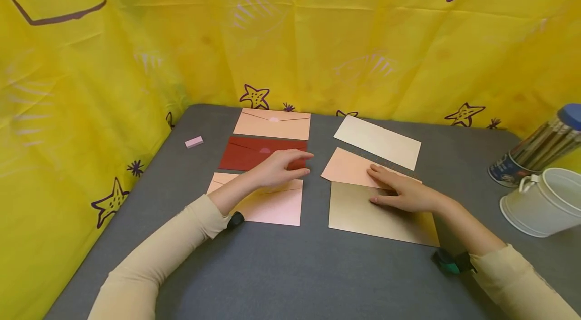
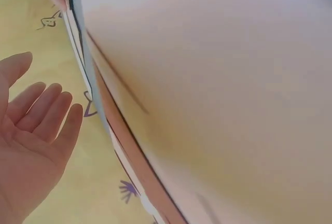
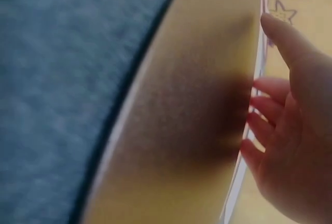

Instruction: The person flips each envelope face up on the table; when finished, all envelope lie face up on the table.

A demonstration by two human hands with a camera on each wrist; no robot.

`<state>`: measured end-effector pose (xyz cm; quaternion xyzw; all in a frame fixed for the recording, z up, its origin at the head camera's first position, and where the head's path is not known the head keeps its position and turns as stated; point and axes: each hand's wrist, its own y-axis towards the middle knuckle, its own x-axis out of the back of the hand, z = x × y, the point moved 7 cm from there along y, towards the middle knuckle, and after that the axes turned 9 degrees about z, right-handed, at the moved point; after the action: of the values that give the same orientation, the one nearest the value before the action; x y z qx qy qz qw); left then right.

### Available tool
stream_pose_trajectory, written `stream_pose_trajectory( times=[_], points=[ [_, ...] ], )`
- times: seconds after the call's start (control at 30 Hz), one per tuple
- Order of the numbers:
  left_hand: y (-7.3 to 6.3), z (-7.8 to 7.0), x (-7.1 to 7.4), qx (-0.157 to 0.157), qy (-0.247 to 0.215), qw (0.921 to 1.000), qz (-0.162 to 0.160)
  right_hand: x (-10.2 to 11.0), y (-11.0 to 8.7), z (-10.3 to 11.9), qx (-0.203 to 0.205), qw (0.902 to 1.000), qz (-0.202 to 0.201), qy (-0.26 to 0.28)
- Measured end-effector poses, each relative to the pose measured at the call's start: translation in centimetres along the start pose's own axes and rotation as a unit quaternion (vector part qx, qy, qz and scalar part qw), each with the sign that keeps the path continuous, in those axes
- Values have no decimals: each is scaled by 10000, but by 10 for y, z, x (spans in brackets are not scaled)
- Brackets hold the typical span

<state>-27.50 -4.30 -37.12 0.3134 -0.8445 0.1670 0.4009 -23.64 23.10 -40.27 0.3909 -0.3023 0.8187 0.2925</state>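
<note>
Two columns of envelopes lie on the dark grey table [image 1: 290, 274]. On the left are a peach envelope [image 1: 272, 128], a dark red envelope [image 1: 242, 152] and a pale pink envelope [image 1: 272, 209], flaps up. My left hand [image 1: 279, 166], fingers loosely extended and holding nothing, hovers over the red envelope. The right column has a cream envelope [image 1: 379, 141], a tilted peach envelope [image 1: 347, 168] and a gold envelope [image 1: 363, 214], flaps not showing. The fingertips of my right hand [image 1: 406, 193] rest on that peach envelope, with the thumb over the gold one, whose upper edge meets it.
A small pink eraser [image 1: 194, 142] lies at the far left. To the right stand a white metal bucket [image 1: 535, 206] and a blue tin [image 1: 506, 170] full of pencils. A yellow patterned cloth [image 1: 290, 48] hangs along the back and left.
</note>
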Motion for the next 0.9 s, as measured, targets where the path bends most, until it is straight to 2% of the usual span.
stream_pose_trajectory(
  times=[0.13,0.23,0.33,0.43,0.7,0.9],
  points=[
    [25,-3,0,-84,99,9998,173,4,-5,8,286,9995,-102,26],
    [47,-2,-2,-18,275,9991,337,16,-6,5,310,9982,-498,147],
    [67,3,-7,128,520,9971,540,27,-5,-8,167,9950,-966,206],
    [82,7,-12,233,784,9941,708,36,-2,-27,-100,9931,-1165,24],
    [105,11,-18,408,1338,9857,943,51,7,-77,-934,9927,-751,-99],
    [112,11,-21,375,1362,9850,988,53,11,-96,-1346,9899,-422,-141]
  ],
)
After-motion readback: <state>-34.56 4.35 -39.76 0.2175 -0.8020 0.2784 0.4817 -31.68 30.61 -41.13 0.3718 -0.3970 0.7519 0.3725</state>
